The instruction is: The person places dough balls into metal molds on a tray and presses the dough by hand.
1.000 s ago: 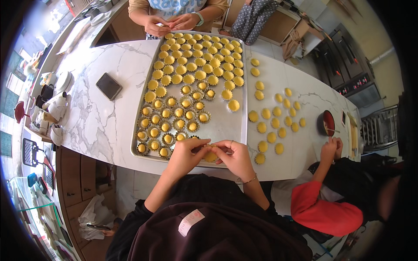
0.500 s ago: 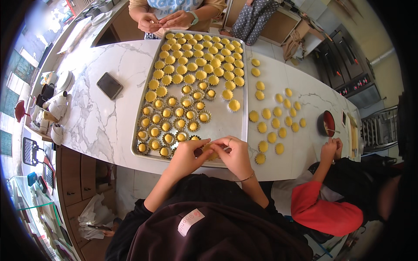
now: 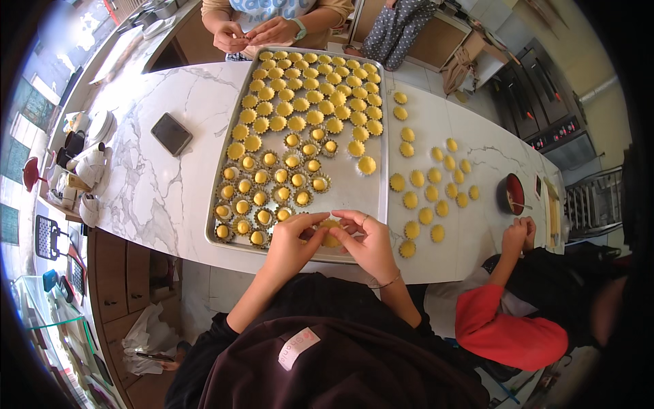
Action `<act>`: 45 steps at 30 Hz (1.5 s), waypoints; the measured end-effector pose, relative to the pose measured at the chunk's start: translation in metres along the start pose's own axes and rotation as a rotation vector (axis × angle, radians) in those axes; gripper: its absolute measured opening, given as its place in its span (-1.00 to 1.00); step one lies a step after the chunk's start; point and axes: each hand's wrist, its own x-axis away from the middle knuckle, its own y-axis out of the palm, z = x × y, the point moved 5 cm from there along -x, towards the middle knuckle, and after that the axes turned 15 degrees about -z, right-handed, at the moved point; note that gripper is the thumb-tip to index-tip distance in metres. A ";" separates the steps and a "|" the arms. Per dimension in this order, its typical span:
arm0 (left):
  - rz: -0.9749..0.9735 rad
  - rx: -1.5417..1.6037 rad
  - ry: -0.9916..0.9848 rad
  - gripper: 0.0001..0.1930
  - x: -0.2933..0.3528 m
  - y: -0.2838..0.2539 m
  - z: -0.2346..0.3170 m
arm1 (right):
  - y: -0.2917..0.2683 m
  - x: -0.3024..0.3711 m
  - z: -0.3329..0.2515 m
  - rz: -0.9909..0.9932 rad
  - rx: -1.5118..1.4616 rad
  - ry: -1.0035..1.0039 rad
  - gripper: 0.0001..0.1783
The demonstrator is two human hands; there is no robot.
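Observation:
Between my two hands, over the near edge of a large metal baking tray [image 3: 385,204], is a small fluted tart mold lined with yellow dough [image 3: 331,235]. My left hand [image 3: 294,240] grips its left side, and my right hand [image 3: 364,240] grips its right side, thumbs at the dough. Fluted molds holding yellow dough balls [image 3: 280,175] stand on the tray's near left part. Beyond them, rows of dough-lined tart molds [image 3: 300,105] fill the far part. A single lined tart shell [image 3: 366,165] sits at the tray's right side.
Yellow dough-lined molds [image 3: 431,193] are scattered on the marble table [image 3: 163,204] right of the tray. A phone [image 3: 171,134] lies at left. A dark red bowl with a spoon [image 3: 511,194] stands near a person in red [image 3: 511,327]. Another person's hands [image 3: 252,34] work across the tray.
My fingers have shifted slightly around the tart mold, and more of its yellow dough shows between my thumbs. The tray and its molds look unmoved.

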 end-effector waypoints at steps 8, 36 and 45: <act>0.021 -0.053 0.059 -0.73 0.001 -0.001 0.000 | 0.001 0.003 -0.018 0.013 0.388 -0.269 -0.72; -0.010 -0.093 0.030 -0.78 0.004 -0.004 0.011 | -0.008 -0.005 0.009 -0.005 -0.275 0.091 -0.83; -0.028 -0.101 0.032 -0.80 0.001 -0.002 0.011 | -0.006 -0.007 0.012 -0.054 0.116 0.007 -0.79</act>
